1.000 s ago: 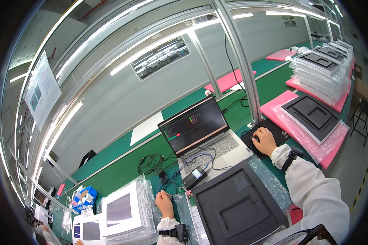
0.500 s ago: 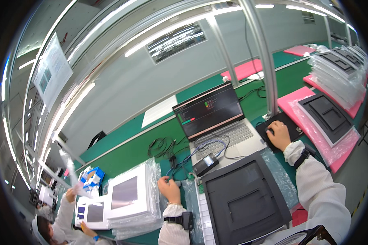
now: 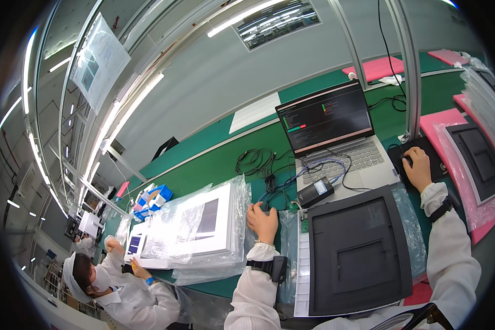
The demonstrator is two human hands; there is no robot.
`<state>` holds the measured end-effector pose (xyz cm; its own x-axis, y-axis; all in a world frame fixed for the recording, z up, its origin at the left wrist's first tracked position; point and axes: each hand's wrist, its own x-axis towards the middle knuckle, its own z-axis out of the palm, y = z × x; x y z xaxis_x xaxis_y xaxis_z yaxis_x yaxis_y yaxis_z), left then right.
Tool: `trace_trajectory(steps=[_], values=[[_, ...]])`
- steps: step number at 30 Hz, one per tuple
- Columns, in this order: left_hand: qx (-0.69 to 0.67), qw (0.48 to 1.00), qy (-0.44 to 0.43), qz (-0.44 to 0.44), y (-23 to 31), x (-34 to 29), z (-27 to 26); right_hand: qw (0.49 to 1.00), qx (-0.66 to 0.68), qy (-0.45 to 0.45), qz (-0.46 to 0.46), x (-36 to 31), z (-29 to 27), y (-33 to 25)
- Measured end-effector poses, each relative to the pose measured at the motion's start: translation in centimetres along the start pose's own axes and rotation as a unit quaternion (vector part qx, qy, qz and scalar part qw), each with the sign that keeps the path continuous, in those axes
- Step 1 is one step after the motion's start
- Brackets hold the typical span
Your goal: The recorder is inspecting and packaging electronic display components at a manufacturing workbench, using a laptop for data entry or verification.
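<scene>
Head view: right hand (image 3: 419, 169) curled around a dark mouse (image 3: 407, 160), left hand (image 3: 262, 223) by black cables (image 3: 270, 182), its grip unclear; a black panel (image 3: 363, 256) and laptop (image 3: 329, 129) occupy the green tabletop (image 3: 214, 169), a grey wall (image 3: 203, 82) beyond.

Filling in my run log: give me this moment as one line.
left hand: near cables; right hand: at black mouse pad; laptop: open, screen lit; black panel: in front of laptop; co-worker: at left
</scene>
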<state>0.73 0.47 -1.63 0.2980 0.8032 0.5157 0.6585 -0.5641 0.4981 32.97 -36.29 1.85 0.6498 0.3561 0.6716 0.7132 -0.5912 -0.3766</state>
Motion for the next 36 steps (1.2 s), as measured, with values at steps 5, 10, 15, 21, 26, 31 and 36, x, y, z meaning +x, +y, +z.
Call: trace_trajectory(steps=[5,10,15,21,26,31,36], values=[[-0.022,1.000,-0.020,-0.001,-0.3,0.2,0.0,1.000,0.003,0.001,0.002,-0.1,0.3,0.2],[-0.027,1.000,-0.005,0.011,-0.7,0.2,0.3,1.000,0.002,-0.003,0.001,-0.1,0.3,-0.1],[-0.016,0.998,-0.057,-0.001,-0.1,0.0,-0.3,1.000,-0.002,0.001,-0.004,-0.1,0.3,-0.1],[-0.020,0.995,-0.096,0.000,0.7,-0.3,-1.0,1.000,-0.009,0.001,-0.001,-0.1,0.3,0.0],[-0.008,0.995,-0.103,0.001,0.3,-0.1,-0.8,1.000,-0.004,0.003,0.000,0.0,0.3,-0.1],[-0.005,0.993,-0.122,-0.006,0.7,0.0,-1.0,1.000,-0.003,0.008,-0.003,-0.1,0.3,0.0],[-0.002,0.993,-0.121,0.000,0.7,-0.2,-0.9,1.000,0.001,0.010,-0.004,-0.1,0.5,0.2]])
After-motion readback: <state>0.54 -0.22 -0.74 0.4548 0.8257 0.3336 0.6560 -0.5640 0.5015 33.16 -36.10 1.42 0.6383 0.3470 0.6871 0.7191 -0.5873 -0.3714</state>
